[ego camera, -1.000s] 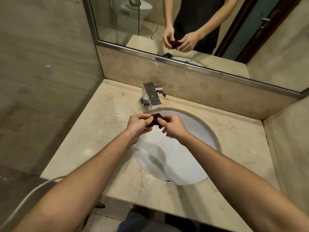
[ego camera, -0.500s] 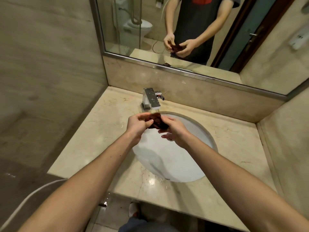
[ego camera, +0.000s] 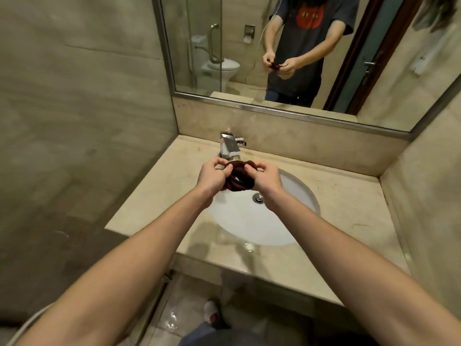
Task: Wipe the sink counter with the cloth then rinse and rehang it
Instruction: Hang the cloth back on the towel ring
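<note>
A dark maroon cloth, twisted into a tight coil, is held over the back left part of the white oval sink. My left hand grips its left end and my right hand grips its right end, thumbs on top. The sink is set into a beige marble counter, wet near the front rim. A square chrome faucet stands just behind the cloth; no water runs from it. The drain shows below my right wrist.
A large mirror above the backsplash reflects me, a toilet and a glass shower panel. Stone walls close in the counter on the left and right. A white cord hangs at the lower left. My foot stands on the tiled floor under the counter edge.
The view has pulled back and tilted up, showing more mirror and floor. My hands have kept hold of the cloth and twisted it into a longer, tighter coil in front of the faucet.
</note>
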